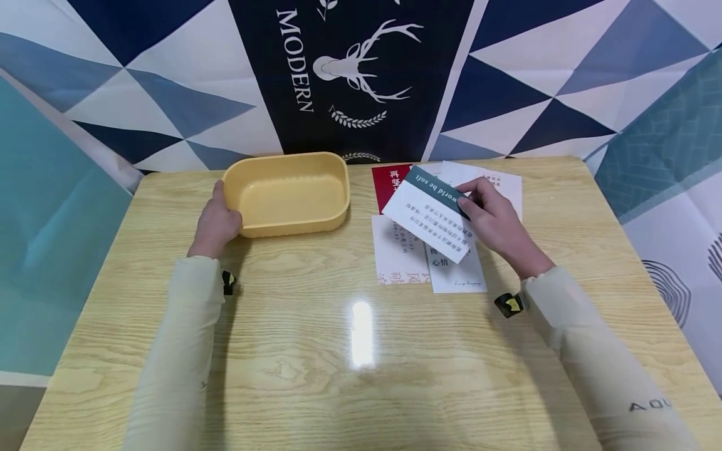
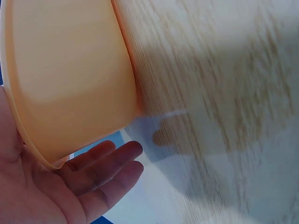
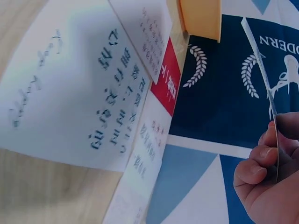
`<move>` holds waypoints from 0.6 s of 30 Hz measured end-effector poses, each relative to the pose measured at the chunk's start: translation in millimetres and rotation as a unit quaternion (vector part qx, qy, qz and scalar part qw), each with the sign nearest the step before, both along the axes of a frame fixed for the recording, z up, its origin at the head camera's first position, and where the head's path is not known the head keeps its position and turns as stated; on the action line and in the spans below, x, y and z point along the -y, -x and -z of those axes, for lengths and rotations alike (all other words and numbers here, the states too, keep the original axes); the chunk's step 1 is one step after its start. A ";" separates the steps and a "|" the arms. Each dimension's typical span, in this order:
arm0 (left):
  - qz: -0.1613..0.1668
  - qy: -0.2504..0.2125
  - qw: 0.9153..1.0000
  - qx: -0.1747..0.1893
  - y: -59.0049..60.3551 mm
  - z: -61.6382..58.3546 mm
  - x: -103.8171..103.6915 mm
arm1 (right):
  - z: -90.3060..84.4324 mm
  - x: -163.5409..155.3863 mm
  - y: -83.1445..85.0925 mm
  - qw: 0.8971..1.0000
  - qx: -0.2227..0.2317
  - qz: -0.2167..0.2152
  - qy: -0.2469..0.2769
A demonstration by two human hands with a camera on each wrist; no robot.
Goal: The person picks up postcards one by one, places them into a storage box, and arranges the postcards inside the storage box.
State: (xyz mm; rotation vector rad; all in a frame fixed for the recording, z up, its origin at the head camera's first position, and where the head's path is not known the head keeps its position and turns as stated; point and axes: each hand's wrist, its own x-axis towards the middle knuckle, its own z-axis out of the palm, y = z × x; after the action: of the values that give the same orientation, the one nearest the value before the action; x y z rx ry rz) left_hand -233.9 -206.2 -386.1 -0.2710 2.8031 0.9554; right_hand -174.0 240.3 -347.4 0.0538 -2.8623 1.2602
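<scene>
The right hand (image 1: 496,219) is pinching a card (image 1: 431,210) above the pile of cards (image 1: 451,275), and should be keeping it level on the way to the yellow tray (image 1: 287,194), which the left hand (image 1: 217,222) is steadying with relaxed fingers against its end.

Tub (image 1: 286,195) left of cards (image 1: 445,250)

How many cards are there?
5: one lifted in the right hand, card; red, two white below, one behind. More may be hidden.
</scene>
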 end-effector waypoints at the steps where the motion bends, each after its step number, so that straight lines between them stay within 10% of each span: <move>1: 0.001 0.001 1.000 0.001 0.2 -0.1 0.1 | -0.9 1.8 2.2 1.000 0.000 -0.004 -0.001; 18: 0.002 -0.039 0.999 0.002 1.0 0.5 2.0 | -17.5 47.0 38.9 0.996 0.038 -0.079 -0.026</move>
State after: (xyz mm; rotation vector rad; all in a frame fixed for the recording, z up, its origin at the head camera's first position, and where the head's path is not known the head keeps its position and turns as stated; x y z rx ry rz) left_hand -234.9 -208.2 -386.6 -0.2562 2.7553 1.0586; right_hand -212.8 193.3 -329.9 0.2436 -3.0079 1.2376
